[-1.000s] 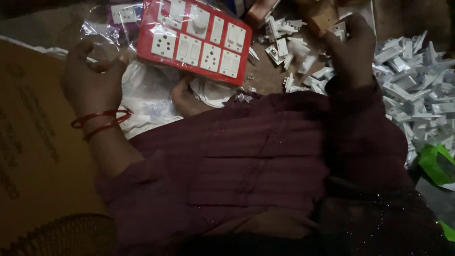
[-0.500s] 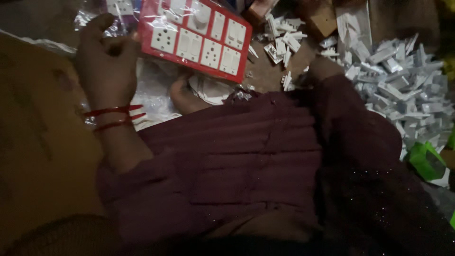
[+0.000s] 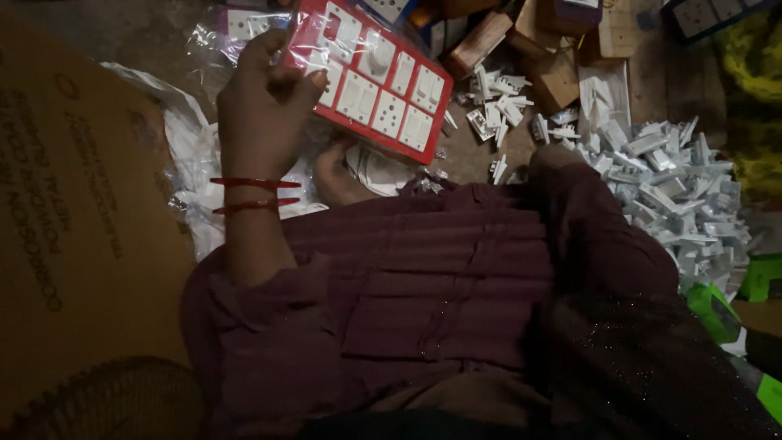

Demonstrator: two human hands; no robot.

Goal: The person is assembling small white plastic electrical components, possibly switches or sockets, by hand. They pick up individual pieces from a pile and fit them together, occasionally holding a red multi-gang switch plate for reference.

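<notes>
A red switch panel (image 3: 383, 81) with white switches and sockets, wrapped in clear plastic, lies tilted on the floor ahead of me. My left hand (image 3: 261, 122), with red bangles at the wrist, grips the panel's left edge, thumb on top. My right hand is hidden: only the dark maroon sleeve (image 3: 570, 187) shows, ending beside a heap of white plastic parts (image 3: 676, 195). A bare foot (image 3: 334, 175) rests just under the panel.
A flat brown cardboard sheet (image 3: 73, 228) lies at the left, with crumpled clear plastic bags (image 3: 191, 155) next to it. A smaller scatter of white parts (image 3: 497, 110) and wooden blocks (image 3: 481, 37) sit beyond the panel. Green boxes (image 3: 717, 305) are at the right edge.
My left hand has closed on the panel's left edge. My right hand has pulled back from the far parts and gone out of sight.
</notes>
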